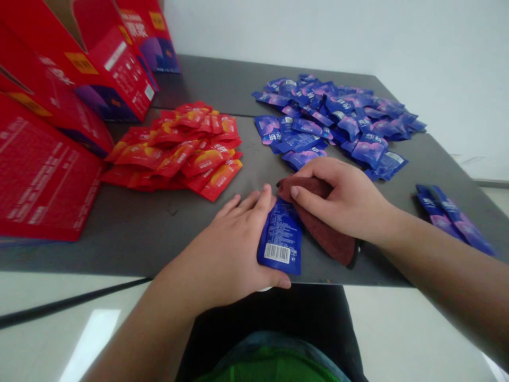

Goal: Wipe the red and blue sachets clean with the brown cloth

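A blue sachet (280,233) with a barcode and fine white print lies flat near the front edge of the grey table (191,233). Along its left side rests my left hand (234,244), fingers stretched out and thumb at the lower edge. My right hand (338,193) grips a brown cloth (328,233) with dark edging. The cloth touches the upper end of the sachet and hides part of it; its loose end hangs down to the right onto the table.
Red sachets (178,151) form a pile at left centre, with red cartons (43,175) beside and behind it. Many blue sachets (338,114) are heaped at the back right. Other blue sachets (453,217) lie near the right edge. A white wall (318,32) stands behind.
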Tool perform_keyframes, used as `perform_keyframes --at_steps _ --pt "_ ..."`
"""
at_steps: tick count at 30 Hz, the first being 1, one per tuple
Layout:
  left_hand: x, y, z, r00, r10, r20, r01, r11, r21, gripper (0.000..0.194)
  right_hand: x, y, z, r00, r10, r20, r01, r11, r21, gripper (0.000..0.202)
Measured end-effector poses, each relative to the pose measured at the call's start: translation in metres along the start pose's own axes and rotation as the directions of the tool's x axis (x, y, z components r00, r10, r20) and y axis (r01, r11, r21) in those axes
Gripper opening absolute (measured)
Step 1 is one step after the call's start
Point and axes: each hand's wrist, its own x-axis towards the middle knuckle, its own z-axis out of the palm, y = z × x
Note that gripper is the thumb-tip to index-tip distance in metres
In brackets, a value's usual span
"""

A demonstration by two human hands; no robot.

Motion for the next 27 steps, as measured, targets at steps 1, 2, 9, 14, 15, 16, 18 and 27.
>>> perform_keyframes --at_steps 1,2,9,14,15,16,18,27 --pt "0.0 0.0 0.0 1.0 -0.014 -0.002 0.014 1.0 0.002 0.138 -0.004 -0.009 -0.003 0.999 -0.03 0.04 0.028 0.998 0.063 0.006" --pt "0.0 0.0 0.0 1.0 -0.026 -0.006 0.026 1.0 0.003 0.133 -0.008 -0.018 -0.004 0.992 -0.079 0.101 0.065 0.989 0.136 0.007" --pt "-0.002 0.001 0.003 1.0 0.011 -0.021 -0.011 1.0 -0.003 0.123 -0.037 -0.052 0.003 0.856 -0.257 0.448 0.125 0.945 0.303 0.02" --pt "0.0 0.003 0.005 0.999 -0.033 -0.039 0.033 0.999 0.016 0.129 -0.029 -0.031 0.004 0.852 -0.276 0.445 0.185 0.954 0.237 0.01" --pt "0.0 0.004 0.006 0.998 -0.046 -0.045 0.047 0.999 0.021 0.133 -0.026 -0.025 0.004 0.865 -0.275 0.419 0.213 0.959 0.189 0.01" --pt "0.0 0.004 0.006 0.997 -0.056 -0.051 0.057 0.998 0.026 0.138 -0.023 -0.019 0.004 0.879 -0.271 0.393 0.242 0.962 0.123 0.012" --pt "0.001 0.004 0.006 0.997 -0.054 -0.054 0.056 0.998 0.035 0.143 -0.016 -0.007 0.005 0.899 -0.26 0.353 0.286 0.958 -0.021 0.017" --pt "-0.015 0.03 0.013 0.995 0.069 -0.069 -0.06 0.99 0.128 0.101 0.005 0.017 0.016 0.997 -0.036 0.074 0.061 0.926 -0.373 0.025"
